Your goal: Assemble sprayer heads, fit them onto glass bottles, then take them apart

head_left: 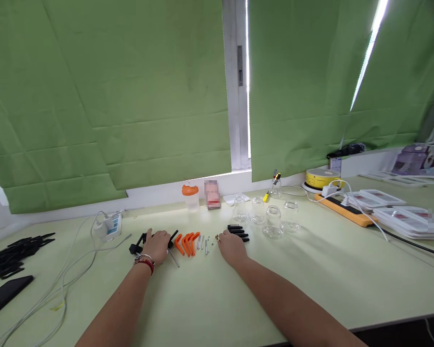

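Observation:
My left hand (157, 246) lies over black parts (136, 248) on the pale green table, its fingers curled down; what they grip, if anything, is hidden. Right of it sit several orange bent pieces (187, 244) in a row, then a few silver metal pins (202, 242). My right hand (231, 245) rests with its fingertips together at small brass-coloured bits (217, 237); whether anything is between the fingers is too small to tell. Just behind and beside it are several black brush-like pieces (238, 232). A thin metal rod (174, 258) lies beside my left hand.
Glass jars (273, 222) stand behind on the right, near an orange-lidded cup (191, 196). An orange power strip (345, 210), yellow spool (322, 179) and white trays (401, 219) are farther right. White cables (62, 277), black parts (16, 254) and a dark flat object (7, 295) lie left.

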The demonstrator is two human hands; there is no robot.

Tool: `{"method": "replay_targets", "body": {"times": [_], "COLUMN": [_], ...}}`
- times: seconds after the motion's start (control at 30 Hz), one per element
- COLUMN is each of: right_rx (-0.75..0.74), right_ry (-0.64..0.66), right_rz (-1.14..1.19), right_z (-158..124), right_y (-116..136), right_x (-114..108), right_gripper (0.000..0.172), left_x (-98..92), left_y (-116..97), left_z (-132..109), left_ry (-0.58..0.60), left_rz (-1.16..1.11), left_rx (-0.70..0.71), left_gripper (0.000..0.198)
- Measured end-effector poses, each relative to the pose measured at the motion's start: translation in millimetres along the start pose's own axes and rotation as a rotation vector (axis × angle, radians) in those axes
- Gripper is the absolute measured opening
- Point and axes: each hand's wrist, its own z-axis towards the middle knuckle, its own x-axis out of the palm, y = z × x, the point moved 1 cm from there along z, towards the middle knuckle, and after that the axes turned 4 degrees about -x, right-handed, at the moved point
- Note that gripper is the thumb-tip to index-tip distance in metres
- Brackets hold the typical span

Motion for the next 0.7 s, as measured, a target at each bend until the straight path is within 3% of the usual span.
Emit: {"method": "replay_targets", "body": {"times": [0.23,0.5,0.6,0.7], "right_rx": [0.0,0.033,0.04,0.068], "right_ry": [0.018,-0.01,-0.015,0.016], "right_rz": [0.106,0.389,0.58,0.809], "right_z": [-0.1,-15.0,-26.4,-36.8], "right_y": [-1.2,-6.7,-14.4,-24.5], "right_x": [0.9,-6.7,-13.5,-19.0], "right_gripper": [0.019,0.016,0.014,0.016], "left_x": [-7.7,-22.9,-32.6,-39.9], "left_y": [-11.0,-34.2,-48.6,-67.5], "left_z": [-26.4,-78.1,-88.3,-82.8], "left_ry": [-0.004,-0.038,0.003,0.222], "left_rz": [-0.027,-0.086,-0.372,-0.887], "left_rx": [-0.011,-0.078,-0.119,-0.078], "left_gripper": [0.021,0.012,0.01,0.016]}}
